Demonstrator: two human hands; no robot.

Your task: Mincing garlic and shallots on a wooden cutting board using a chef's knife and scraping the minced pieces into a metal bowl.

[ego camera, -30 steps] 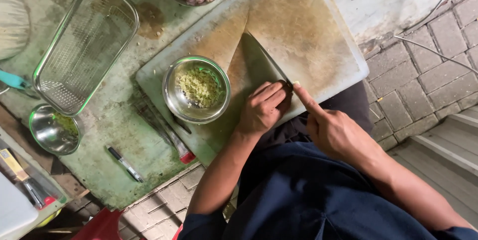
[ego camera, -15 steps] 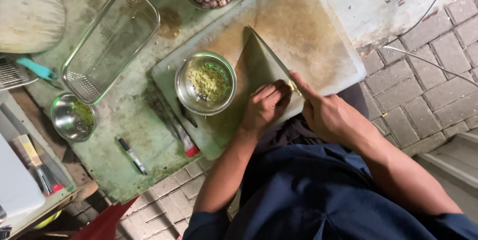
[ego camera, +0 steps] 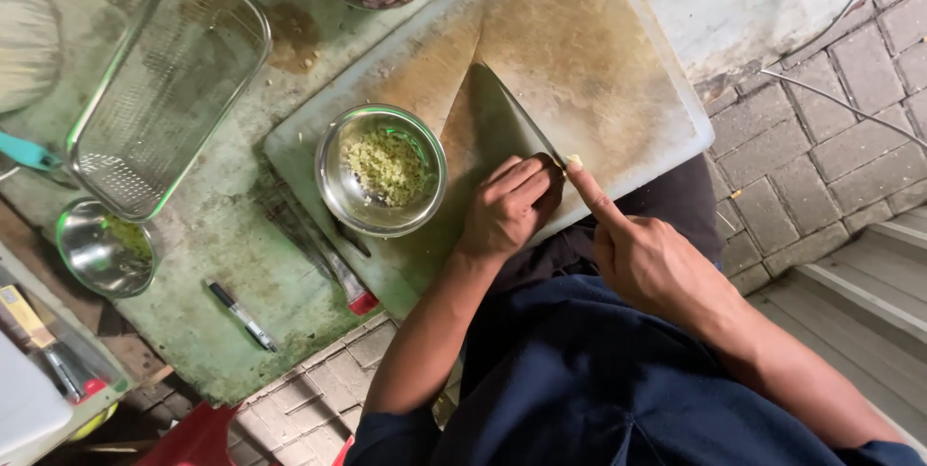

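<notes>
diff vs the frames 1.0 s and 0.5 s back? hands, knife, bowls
Hardly anything moved. The left hand keeps its grip on the knife, blade flat on the cutting board; the right hand still runs its forefinger along the blade's edge, where a pale bit clings. The view itself drifted slightly. The bowl of chopped greens, mesh tray and small bowl stayed put.
</notes>
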